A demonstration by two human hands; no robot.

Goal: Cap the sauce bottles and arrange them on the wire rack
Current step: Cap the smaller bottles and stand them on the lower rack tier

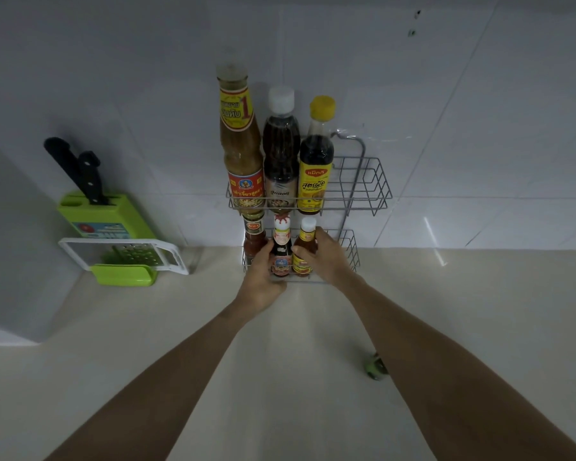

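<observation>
A two-tier wire rack (373, 181) hangs on the tiled wall. Its upper tier holds three capped bottles: a tall tan sauce bottle (240, 141), a dark bottle with a white cap (281, 151) and a dark bottle with a yellow cap (316, 158). The lower tier holds a red ketchup bottle (253, 237), a dark bottle with a red-and-white cap (281, 247) and a small orange bottle with a white cap (305, 247). My left hand (263, 281) grips the dark lower bottle. My right hand (326, 257) grips the small orange bottle.
A green knife block (103, 217) with black-handled knives stands at the left by the wall. A white-framed grater (127, 256) on a green base lies in front of it. A small green object (376, 369) lies on the beige counter beside my right forearm.
</observation>
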